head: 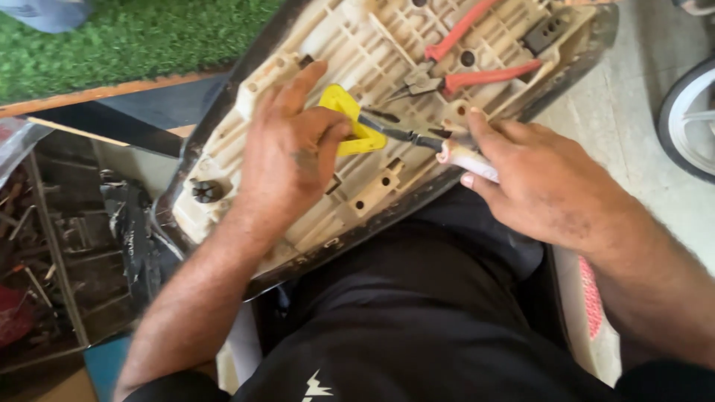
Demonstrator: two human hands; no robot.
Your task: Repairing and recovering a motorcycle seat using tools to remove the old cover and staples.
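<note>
- Seat base (350,45), one cream ribbed plastic shell with a dark edge, lies upside down across the person's lap, tilted up toward the top right of the view.
- One yellow plastic piece (348,112), roughly triangular, sits on the shell near its middle; the left hand (287,160) presses on it, thumb and fingers curled around its left side.
- One screwdriver (436,145) with a pale handle and dark shaft points at the yellow piece; the right hand (547,186) is closed around its handle, forefinger stretched along it.
- One pair of pliers with red handles (465,52) rests loose on the shell, above the screwdriver, jaws pointing down-left; neither hand touches it.
- One dark round rubber stud (206,191) sits near the shell's left corner, just beside the left wrist.
- One patch of green artificial turf (134,37) fills the top left corner, edged by a wooden strip.
- One open tray of dark tools and parts (52,246) stands at left, its contents too jumbled to count.
- One wheel rim (685,112) shows partly at the right edge.
- No labels or signs are legible on the shell.
</note>
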